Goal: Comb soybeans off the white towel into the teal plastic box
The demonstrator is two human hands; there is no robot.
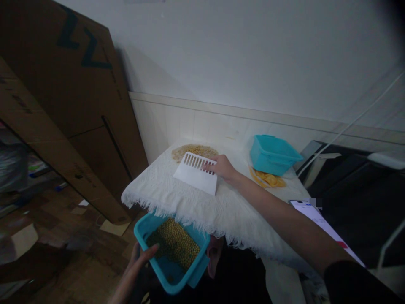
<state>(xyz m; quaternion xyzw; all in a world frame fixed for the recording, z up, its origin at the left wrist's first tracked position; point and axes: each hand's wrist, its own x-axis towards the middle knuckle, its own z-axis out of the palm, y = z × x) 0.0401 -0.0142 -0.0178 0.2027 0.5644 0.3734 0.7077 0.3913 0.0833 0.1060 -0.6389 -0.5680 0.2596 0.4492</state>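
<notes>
My left hand point(141, 259) grips the left rim of a blue plastic basin point(195, 276), thumb over the edge. The basin is just below the table's front edge, and yellow beans point(182, 240) lie in it, with a darker green patch at their left. In my right hand point(224, 167), a white slotted scraper point(195, 177) is held by its slotted side above the white tablecloth point(155, 181). Right behind the scraper lies a flat pile of beans and finer pale grains point(199, 150), partly covered by it.
A second blue basin point(268, 162) stands at the table's back right, by a yellow-orange packet point(270, 180). A lit phone point(319, 223) lies at the right. Tall cardboard boxes point(76, 93) rise at the left, and a white cable point(354, 120) crosses the right side.
</notes>
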